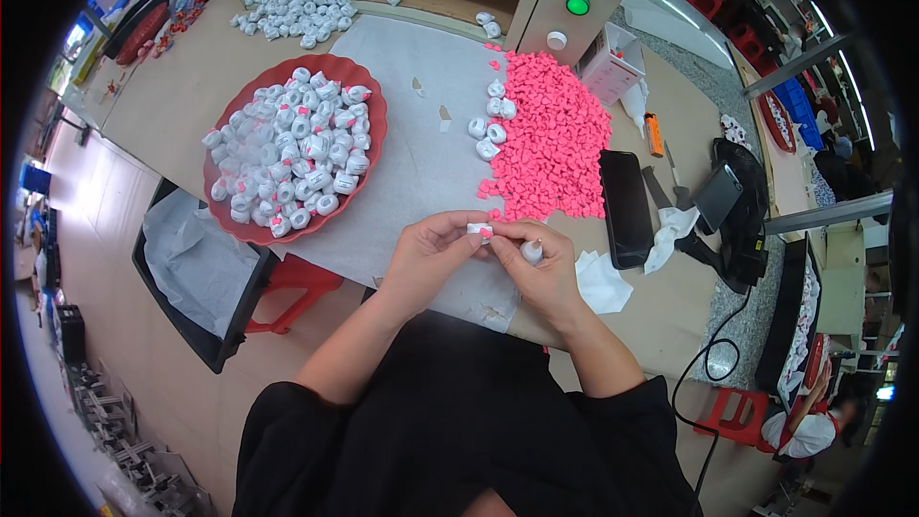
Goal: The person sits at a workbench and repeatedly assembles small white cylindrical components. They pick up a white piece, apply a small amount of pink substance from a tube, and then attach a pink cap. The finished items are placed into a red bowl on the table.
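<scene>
Both my hands are up close at the table edge, pretty much dead centre. Left hand (431, 254) is curled almost shut, fingertips pinching a small white part (479, 229) with a pink bit on it, and my right hand (541, 263) is closed round a little white tube or bottle (531, 251) with its tip right beside that part, looks like glue but I can't say for sure. As for progress, my read is that I'm somewhere in the middle of a long batch. At about 10 o'clock from my hands sits the red bowl (373, 148), heaped with white parts that already carry pink pieces, so those look finished to me. At about 1 o'clock there's a big pile of loose pink pieces (555, 134) on the paper sheet (412, 153), with a few bare white parts (488, 120) along its left side. Way up at 11 to 12 o'clock is another heap of white parts (306, 0) at the back of the bench. So plenty left, I reckon. A black phone (625, 206) lies at 2 o'clock, just beside the pink pile.
</scene>
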`<state>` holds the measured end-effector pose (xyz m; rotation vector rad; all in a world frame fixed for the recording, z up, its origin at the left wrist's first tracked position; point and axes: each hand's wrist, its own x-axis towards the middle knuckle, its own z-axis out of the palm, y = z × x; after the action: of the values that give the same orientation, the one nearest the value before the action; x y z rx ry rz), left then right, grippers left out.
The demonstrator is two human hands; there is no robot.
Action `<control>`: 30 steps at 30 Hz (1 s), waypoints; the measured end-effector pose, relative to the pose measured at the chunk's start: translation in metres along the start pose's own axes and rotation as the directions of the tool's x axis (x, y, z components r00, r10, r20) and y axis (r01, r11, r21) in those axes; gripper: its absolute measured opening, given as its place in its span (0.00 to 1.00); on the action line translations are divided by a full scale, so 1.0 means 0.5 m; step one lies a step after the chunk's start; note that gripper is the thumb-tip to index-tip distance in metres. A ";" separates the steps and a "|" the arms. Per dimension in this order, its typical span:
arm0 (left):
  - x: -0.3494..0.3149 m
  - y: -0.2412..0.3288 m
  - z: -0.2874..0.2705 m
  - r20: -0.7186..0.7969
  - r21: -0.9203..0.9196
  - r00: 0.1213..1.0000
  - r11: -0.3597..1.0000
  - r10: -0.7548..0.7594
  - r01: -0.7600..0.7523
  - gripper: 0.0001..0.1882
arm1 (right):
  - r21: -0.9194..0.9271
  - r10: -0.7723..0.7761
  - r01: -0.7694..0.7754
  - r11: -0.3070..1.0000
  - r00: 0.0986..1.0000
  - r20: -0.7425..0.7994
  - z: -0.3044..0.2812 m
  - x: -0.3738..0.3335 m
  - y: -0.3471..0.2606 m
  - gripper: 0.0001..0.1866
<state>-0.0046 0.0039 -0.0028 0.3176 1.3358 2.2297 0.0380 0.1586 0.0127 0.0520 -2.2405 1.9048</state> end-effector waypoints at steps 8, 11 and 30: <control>-0.002 -0.008 -0.003 -0.001 0.009 1.000 1.000 0.017 -0.017 0.13 | -0.054 -0.107 0.108 0.993 0.994 0.023 -0.002 0.000 -0.001 0.07; -0.003 0.001 0.005 -0.006 0.010 1.000 1.000 0.010 -0.010 0.13 | -0.078 -0.146 0.148 0.986 0.989 0.024 -0.002 -0.002 0.002 0.06; 0.004 0.007 0.014 -0.040 0.047 0.999 0.998 -0.028 0.030 0.14 | 0.461 0.374 -0.385 0.799 0.920 0.120 -0.017 0.013 0.003 0.08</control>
<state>-0.0039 0.0091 0.0034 0.2717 1.4069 2.1935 0.0324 0.1681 0.0135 -0.3338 -1.8315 2.6467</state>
